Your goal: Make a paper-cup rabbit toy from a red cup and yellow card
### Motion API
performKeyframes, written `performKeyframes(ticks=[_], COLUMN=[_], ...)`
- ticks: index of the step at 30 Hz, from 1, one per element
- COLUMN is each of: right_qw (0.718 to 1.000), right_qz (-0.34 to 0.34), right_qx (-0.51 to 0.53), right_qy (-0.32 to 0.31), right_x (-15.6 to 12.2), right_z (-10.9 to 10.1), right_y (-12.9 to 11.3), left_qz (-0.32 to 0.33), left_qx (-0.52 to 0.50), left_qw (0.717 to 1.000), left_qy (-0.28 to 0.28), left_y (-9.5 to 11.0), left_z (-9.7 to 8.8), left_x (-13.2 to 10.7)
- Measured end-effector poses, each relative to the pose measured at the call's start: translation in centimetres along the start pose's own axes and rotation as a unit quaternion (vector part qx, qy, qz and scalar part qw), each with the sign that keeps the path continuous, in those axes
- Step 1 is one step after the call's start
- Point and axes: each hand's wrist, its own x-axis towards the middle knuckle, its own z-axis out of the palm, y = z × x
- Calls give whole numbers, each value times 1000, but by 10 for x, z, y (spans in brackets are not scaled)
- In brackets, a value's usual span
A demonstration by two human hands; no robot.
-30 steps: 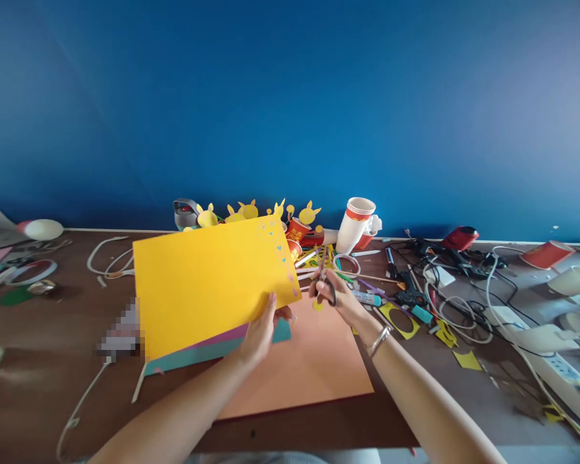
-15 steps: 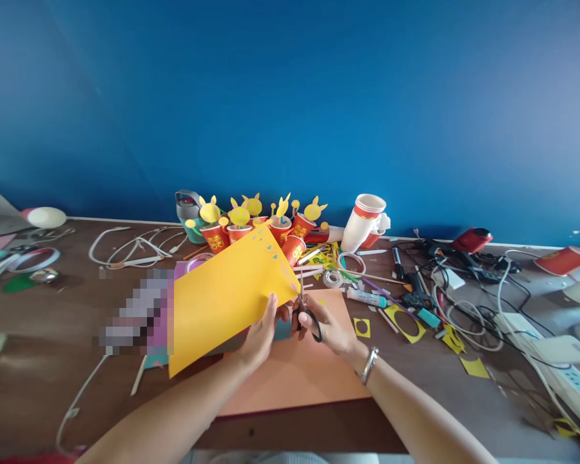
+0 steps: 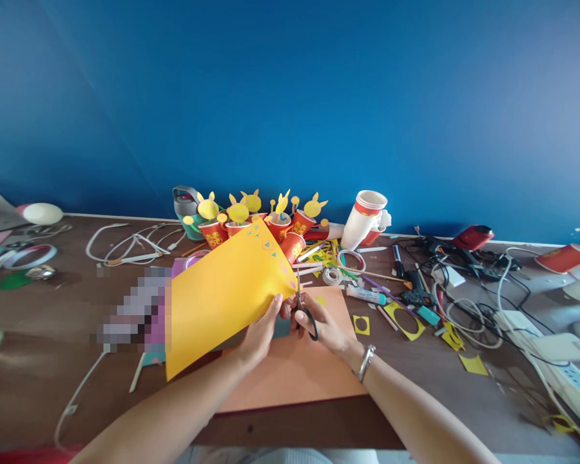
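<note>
Gripping the yellow paper sheet point(image 3: 217, 306) near its right corner, the left hand point(image 3: 261, 330) keeps it tilted above the orange sheet point(image 3: 294, 383). The right hand point(image 3: 321, 324) is closed around the black-handled scissors point(image 3: 299, 298), blades at that corner (whether they have bitten in, I cannot tell). Cutting on this sheet looks barely begun: its outline seems mostly whole, and the row of small heart-like marks point(image 3: 273, 254) remains along one edge. Elsewhere, five yellow rabbit-eared heads point(image 3: 314, 207) are already cut out and stand at the red paper cups point(image 3: 292, 247), while a holed yellow offcut point(image 3: 357, 330) lies right of the orange sheet.
</note>
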Motion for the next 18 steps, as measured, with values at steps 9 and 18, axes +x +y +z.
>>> performKeyframes(ticks=[9, 18], right_qw=[1000, 998], right_qz=[-6, -63], right_qx=[23, 18], right_qy=[16, 20], right_x=[8, 33], right_z=[0, -13], right_y=[-7, -22], left_qz=[2, 12], left_qx=[-24, -75], left_qw=[1000, 997], left_qy=[11, -3], left_y=[12, 24], left_z=[4, 16], left_x=[3, 30])
